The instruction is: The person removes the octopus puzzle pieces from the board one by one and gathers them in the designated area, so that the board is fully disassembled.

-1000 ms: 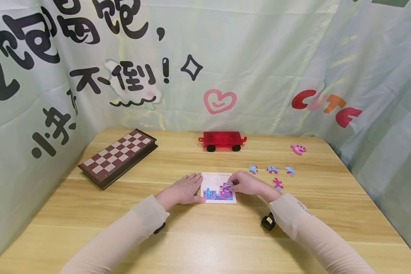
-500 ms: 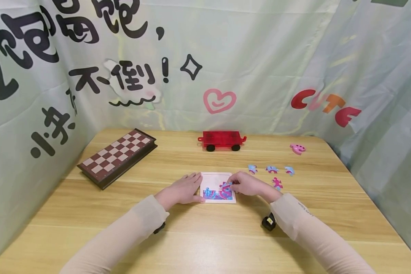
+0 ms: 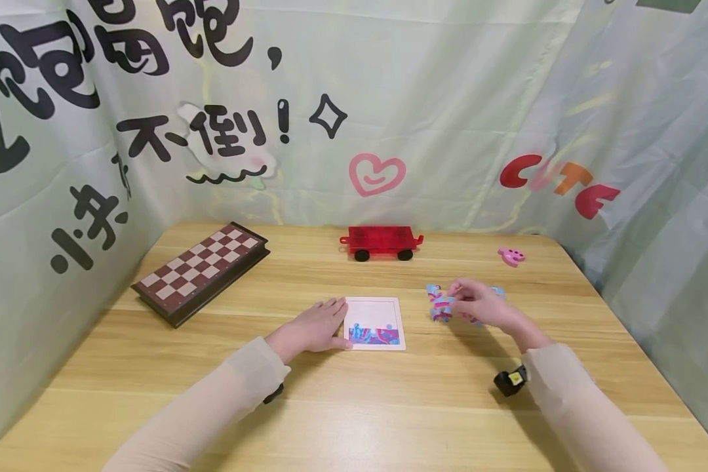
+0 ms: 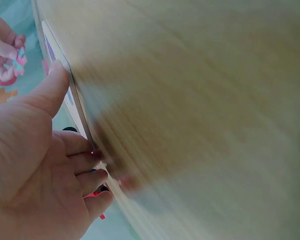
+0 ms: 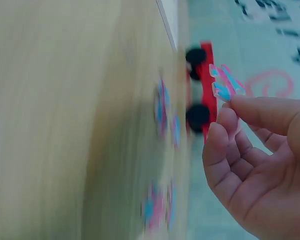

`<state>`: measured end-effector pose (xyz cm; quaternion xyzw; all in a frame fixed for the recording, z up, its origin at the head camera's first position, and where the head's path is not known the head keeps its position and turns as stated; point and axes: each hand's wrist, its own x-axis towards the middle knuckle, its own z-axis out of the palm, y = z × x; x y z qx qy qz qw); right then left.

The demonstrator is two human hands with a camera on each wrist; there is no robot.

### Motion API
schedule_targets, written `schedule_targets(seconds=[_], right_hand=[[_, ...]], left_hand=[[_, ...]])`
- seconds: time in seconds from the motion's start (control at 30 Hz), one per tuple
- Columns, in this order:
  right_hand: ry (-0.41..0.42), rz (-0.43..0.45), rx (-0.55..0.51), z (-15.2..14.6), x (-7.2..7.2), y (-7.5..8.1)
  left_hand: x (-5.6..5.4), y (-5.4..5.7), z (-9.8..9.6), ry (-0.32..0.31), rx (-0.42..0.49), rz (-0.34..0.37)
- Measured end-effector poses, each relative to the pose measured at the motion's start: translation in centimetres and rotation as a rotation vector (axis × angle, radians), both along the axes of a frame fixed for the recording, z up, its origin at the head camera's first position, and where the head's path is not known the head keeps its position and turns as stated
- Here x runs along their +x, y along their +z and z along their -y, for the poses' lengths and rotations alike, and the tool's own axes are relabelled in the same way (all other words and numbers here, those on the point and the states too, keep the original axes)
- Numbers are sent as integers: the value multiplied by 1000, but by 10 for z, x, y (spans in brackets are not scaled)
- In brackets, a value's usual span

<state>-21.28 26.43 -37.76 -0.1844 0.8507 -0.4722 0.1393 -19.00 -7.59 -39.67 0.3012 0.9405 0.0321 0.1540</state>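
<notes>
Remotely, I noted the left hand (image 3: 318, 326) touching the left edge of the puzzle tray (image 3: 370, 311), fingers extended side by side, thumb apart; right of the tray, the right hand (image 3: 482, 305) pinched a puzzle piece (image 5: 227, 81) between thumb and fingertips; a red wagon (image 3: 380, 237) stood beyond the tray.

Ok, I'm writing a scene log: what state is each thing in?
Puzzle tray: flat, only near part filled
Left hand: fingers extended, touching the tray's edge
Right hand: pinching a puzzle piece
Puzzle piece: held off the table
Loose pieces: lying down, partly hidden
Checkered board: flat, apparently folded shut
Red wagon: upright on its wheels
Pink object: lying on the table
</notes>
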Motion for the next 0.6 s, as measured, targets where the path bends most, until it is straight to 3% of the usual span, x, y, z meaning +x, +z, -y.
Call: schedule_targets(seconds=[0.17,0.37,0.6], right_hand=[[-90,17,-14,-42,4,7],[-186,69,65,-87,6,3],[-254,183,177,-108,7,-6]], left_hand=[[0,1,0,4,1,8],[1,3,0,3,-6,8],[1,2,0,0,-1,9]])
